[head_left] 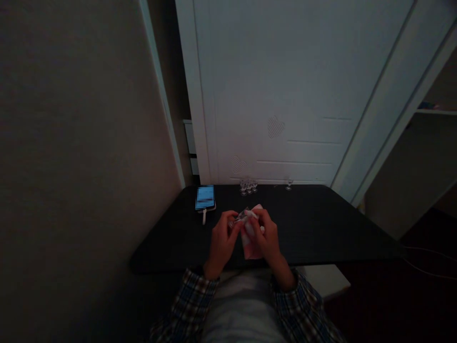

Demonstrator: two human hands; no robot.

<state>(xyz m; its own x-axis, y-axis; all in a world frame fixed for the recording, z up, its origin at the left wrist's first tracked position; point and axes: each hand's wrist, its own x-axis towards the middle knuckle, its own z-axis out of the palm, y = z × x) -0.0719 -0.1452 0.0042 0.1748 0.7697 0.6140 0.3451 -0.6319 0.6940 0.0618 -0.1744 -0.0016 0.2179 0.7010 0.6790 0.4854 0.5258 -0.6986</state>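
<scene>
Both my hands meet over the near middle of the dark table. My left hand (222,239) is closed on a small clear glass (233,222), probably stemmed like those at the back, though fingers hide much of it. In my right hand (267,238) a crumpled white tissue (251,214) is pinched against the glass. Beneath the hands lies a pink and white packet or cloth (252,251); its kind is unclear in the dim light. Several small stemmed glasses (248,187) stand grouped at the table's back edge, and a single stemmed glass (289,185) stands farther right.
A lit phone (205,197) with a white cable (204,217) lies at the back left of the dark table (321,228). A white panel door (285,85) rises right behind the table. The wall (89,143) is close on the left.
</scene>
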